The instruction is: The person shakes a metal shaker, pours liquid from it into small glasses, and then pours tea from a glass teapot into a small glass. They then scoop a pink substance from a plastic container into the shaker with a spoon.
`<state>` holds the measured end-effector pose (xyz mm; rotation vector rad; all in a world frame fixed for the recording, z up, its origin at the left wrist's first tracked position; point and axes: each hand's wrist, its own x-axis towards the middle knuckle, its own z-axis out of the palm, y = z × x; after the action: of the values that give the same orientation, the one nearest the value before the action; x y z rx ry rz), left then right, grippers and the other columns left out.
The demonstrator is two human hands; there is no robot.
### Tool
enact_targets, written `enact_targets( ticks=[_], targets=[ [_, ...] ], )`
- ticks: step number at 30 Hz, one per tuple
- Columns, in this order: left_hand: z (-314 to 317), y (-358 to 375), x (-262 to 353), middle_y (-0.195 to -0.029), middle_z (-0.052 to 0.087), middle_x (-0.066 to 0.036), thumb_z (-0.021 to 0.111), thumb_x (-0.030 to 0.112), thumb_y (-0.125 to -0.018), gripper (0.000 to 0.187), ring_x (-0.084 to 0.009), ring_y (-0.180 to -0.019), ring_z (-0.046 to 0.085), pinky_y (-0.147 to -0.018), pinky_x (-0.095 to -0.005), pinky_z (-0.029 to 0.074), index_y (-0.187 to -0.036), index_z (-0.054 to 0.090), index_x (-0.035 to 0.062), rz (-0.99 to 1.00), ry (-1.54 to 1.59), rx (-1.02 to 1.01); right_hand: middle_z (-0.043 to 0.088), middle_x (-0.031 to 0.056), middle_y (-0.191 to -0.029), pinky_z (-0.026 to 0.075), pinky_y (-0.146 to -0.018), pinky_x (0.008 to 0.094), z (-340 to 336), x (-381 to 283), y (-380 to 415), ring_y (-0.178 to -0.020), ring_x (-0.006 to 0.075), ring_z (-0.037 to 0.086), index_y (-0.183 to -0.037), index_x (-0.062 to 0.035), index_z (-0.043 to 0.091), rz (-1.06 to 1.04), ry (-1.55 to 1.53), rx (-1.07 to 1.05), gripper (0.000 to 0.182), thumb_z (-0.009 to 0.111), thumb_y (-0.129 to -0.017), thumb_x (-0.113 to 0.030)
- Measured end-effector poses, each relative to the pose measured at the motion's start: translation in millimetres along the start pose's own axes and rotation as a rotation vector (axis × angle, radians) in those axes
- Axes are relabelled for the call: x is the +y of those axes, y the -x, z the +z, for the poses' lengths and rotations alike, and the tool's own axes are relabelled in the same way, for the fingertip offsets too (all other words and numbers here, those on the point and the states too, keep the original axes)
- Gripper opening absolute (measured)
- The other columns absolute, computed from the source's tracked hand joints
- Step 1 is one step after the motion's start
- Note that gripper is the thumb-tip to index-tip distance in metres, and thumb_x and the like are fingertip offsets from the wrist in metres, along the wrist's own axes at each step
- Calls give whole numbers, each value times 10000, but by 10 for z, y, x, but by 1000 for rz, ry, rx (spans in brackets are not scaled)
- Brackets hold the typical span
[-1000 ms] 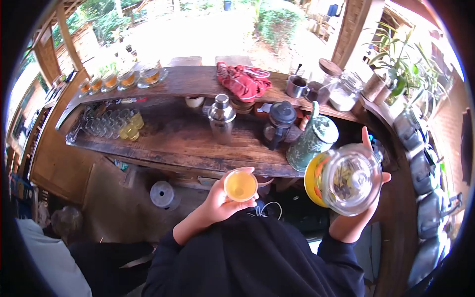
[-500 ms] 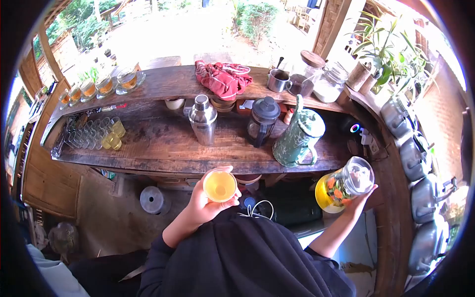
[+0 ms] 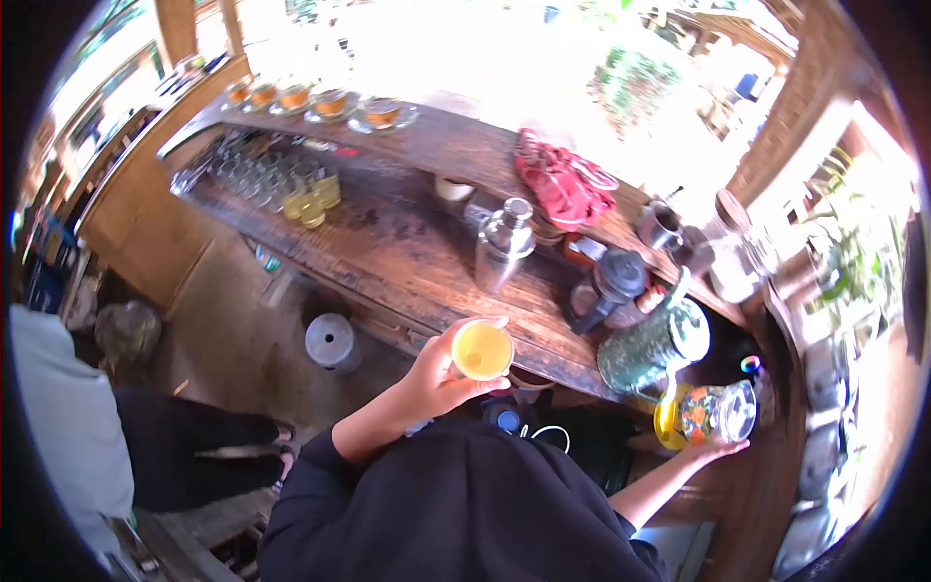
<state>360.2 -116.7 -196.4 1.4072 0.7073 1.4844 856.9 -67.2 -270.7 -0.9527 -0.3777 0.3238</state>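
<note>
While another person (image 3: 73, 407) in a pale top stands at far left, cups (image 3: 330, 103) of amber drink line the raised shelf (image 3: 456, 131) on saucers (image 3: 409, 116), presumably to catch drips. Lower down, small glasses (image 3: 257, 179) cluster on the dark wooden counter (image 3: 388, 257), perhaps to save room. Near the middle, in front of the counter's edge, the left hand (image 3: 432, 373) wraps its thumb and fingers around a small cup (image 3: 483, 351), mouth upward, likely so nothing spills; the liquid (image 3: 488, 339) shows a bright yellow-orange, with a rounder, darker patch at the bottom. Behind it stand a steel shaker (image 3: 504, 254), a dark-lidded press (image 3: 621, 274) and a green enamel pot (image 3: 652, 347). Far right, beside the pot, the right hand (image 3: 713, 450) supports a clear jar (image 3: 706, 415) from below, probably to bear its weight; its fingers, partly hidden, grip the glassy side. The jar looks glossy, yellow at one end, with orange and green patterning between there and its clear top.
</note>
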Motion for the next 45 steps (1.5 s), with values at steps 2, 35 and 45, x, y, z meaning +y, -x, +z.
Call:
enact_targets(
  ticks=[2, 35, 45],
  targets=[
    [-67, -26, -3, -912, 605, -91, 695, -13, -795, 630, -151, -855, 601, -776, -287, 490, -1325, 357, -25, 37, -105, 20, 380, 171, -1416, 290, -1072, 490, 77, 55, -3, -1295, 334, 371, -1452, -40, 213, 14, 21, -1, 1047, 397, -753, -797],
    [-2149, 174, 181, -968, 609, -18, 685, 48, -842, 522, -93, -885, 609, -827, -252, 489, -1301, 439, 14, 185, -285, 619, 531, 246, -1207, 403, -969, 455, 651, 755, -63, -1101, 372, 510, -1189, 79, 513, -153, 329, -68, 589, 448, -912, -437],
    [-2944, 169, 159, -915, 612, -84, 670, 23, -843, 558, -146, -842, 608, -761, -270, 490, -1327, 391, 12, 182, -274, 637, 637, 254, -1004, 488, -849, 421, -287, 1736, 901, -919, 358, 611, -1026, 106, 622, -566, 929, 86, 357, 482, -932, -208]
  ],
)
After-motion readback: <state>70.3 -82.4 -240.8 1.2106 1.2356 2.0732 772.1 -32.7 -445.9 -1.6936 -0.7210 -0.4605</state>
